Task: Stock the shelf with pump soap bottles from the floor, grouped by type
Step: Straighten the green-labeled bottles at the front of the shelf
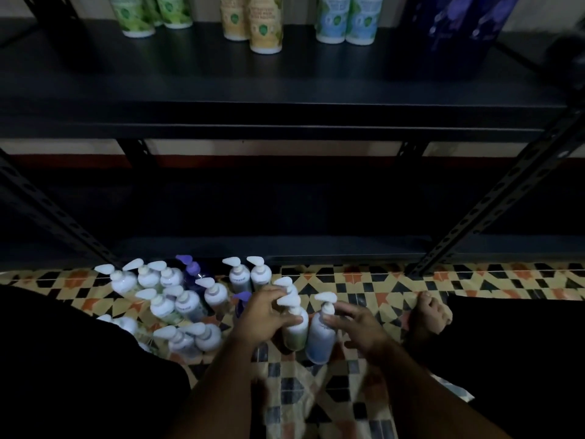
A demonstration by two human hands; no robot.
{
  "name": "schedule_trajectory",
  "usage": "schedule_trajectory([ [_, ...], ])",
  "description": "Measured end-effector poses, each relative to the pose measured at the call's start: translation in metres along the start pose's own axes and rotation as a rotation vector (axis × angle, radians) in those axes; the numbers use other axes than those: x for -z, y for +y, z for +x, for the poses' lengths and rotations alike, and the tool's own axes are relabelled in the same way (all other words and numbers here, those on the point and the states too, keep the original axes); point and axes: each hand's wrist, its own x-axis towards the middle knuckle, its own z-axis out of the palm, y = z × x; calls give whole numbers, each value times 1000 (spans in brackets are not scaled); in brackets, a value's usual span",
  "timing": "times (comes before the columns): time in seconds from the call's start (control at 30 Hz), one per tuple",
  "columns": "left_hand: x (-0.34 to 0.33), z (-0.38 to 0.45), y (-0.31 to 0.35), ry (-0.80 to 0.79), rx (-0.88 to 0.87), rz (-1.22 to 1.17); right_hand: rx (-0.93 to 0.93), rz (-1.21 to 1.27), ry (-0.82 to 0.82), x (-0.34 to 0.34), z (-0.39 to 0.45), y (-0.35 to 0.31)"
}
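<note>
Several white-pump soap bottles stand clustered on the patterned floor, with a purple-pump bottle among them. My left hand curls around the neck of a greenish bottle. My right hand touches a bluish bottle beside it, fingers loosely bent against its neck. On the black shelf above stand grouped bottles: green, yellow, light blue and dark purple.
Black slotted uprights frame the shelving at left and right. A lower shelf sits dark just above the floor. My bare foot rests on the tiles to the right; dark clothing covers both lower corners.
</note>
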Motion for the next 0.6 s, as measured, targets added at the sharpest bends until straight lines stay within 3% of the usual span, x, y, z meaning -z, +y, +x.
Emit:
schedule_trajectory([
  [0.2,5,-3,37,-76,167,-333,22,198,53,-6,-4,-34],
  [0.6,4,-9,80,136,170,-299,5,335,251,-40,0,-63],
])
